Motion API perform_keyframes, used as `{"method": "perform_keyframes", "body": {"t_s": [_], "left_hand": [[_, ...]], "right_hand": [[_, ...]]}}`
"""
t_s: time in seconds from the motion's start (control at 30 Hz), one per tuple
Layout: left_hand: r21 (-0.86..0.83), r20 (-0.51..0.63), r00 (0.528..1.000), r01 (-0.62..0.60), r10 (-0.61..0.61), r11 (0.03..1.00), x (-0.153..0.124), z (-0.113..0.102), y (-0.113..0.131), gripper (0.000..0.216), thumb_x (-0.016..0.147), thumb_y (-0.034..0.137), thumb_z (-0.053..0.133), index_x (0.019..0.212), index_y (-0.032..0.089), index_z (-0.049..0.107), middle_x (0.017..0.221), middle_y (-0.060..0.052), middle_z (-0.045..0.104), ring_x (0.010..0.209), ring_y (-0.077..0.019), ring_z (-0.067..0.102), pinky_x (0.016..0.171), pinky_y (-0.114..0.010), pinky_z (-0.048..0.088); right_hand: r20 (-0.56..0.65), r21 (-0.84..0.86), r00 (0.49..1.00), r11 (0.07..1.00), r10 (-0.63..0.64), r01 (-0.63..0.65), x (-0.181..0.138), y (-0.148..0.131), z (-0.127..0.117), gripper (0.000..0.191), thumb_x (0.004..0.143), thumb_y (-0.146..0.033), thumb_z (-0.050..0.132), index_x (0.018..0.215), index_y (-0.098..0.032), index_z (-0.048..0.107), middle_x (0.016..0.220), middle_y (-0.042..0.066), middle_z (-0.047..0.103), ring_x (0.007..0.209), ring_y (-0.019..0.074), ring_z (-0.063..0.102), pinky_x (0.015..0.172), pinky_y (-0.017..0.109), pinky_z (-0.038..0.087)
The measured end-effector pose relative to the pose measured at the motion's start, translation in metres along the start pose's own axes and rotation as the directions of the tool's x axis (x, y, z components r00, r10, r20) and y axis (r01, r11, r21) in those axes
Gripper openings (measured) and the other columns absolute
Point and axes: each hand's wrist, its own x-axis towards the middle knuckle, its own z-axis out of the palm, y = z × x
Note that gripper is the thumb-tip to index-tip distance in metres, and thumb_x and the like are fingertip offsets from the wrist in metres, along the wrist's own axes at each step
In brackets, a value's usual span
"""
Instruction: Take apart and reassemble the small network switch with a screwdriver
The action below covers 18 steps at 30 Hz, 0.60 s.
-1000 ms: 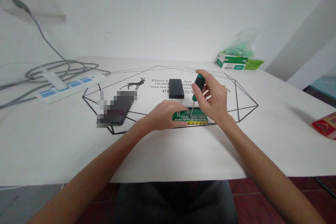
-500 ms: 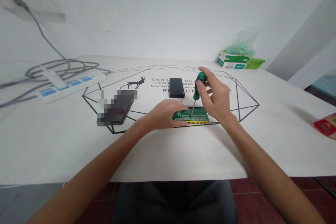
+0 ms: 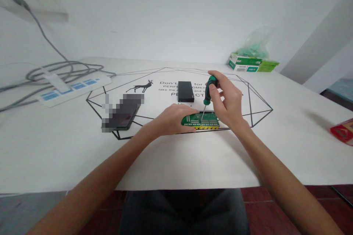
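A green circuit board (image 3: 211, 120) with a row of yellow parts along its near edge lies on the table in front of me. My left hand (image 3: 174, 119) grips its left end, thumb at the near side and fingers over the far side. In my right hand (image 3: 227, 99) is a screwdriver (image 3: 211, 87) with a green and black handle, tilted slightly, its shaft pointing down. The tip meets the board near its middle. Just beyond the board sits a black rectangular case (image 3: 185, 91), with a few tiny dark specks near its front edge.
A dark phone (image 3: 127, 115), partly pixelated, lies to the left. Behind it are a power strip (image 3: 77, 90) and coiled grey cable (image 3: 68, 67). Green and white boxes (image 3: 245, 62) with a plastic bag (image 3: 255, 46) stand at the back right. A red packet (image 3: 343, 132) lies far right.
The screwdriver handle has turned slightly in my right hand, and those fingers have shifted a little. My left hand and the board stay in place.
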Motion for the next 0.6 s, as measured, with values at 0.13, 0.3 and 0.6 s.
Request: {"method": "perform_keyframes", "body": {"t_s": [0.13,0.3,0.6], "left_hand": [[-0.001,0.005,1.0,0.0,0.0,1.0,-0.0005,-0.0004,0.0006,0.051,0.084,0.043,0.068,0.128,0.019,0.058,0.121,-0.01,0.069,0.109,-0.0255,0.065,0.095,-0.039,0.048],[-0.008,-0.002,1.0,0.013,-0.013,1.0,-0.0013,-0.0006,0.0016,0.056,0.082,0.041,0.072,0.131,0.019,0.056,0.127,-0.011,0.067,0.113,-0.0264,0.064,0.099,-0.04,0.046],[-0.029,-0.011,1.0,0.027,-0.027,0.999,-0.0006,0.0005,-0.0002,0.053,0.085,0.042,0.069,0.131,0.018,0.057,0.127,-0.011,0.067,0.112,-0.0266,0.064,0.098,-0.041,0.048]], "right_hand": [[-0.022,-0.021,1.0,1.0,0.009,-0.01,-0.0004,0.002,0.0018,0.035,0.096,-0.028,0.043,0.127,-0.021,0.058,0.091,0.005,0.069,0.066,0.0132,0.061,0.054,0.025,0.05],[-0.039,-0.044,0.999,0.999,-0.003,0.001,0.0019,0.0012,0.0012,0.03,0.094,-0.034,0.053,0.119,-0.021,0.062,0.088,0.004,0.067,0.062,0.0129,0.058,0.053,0.025,0.05],[-0.045,0.045,0.999,0.999,-0.004,0.006,-0.0011,-0.0015,0.001,0.031,0.097,-0.029,0.044,0.123,-0.021,0.059,0.094,0.005,0.071,0.063,0.0112,0.063,0.052,0.022,0.051]]}}
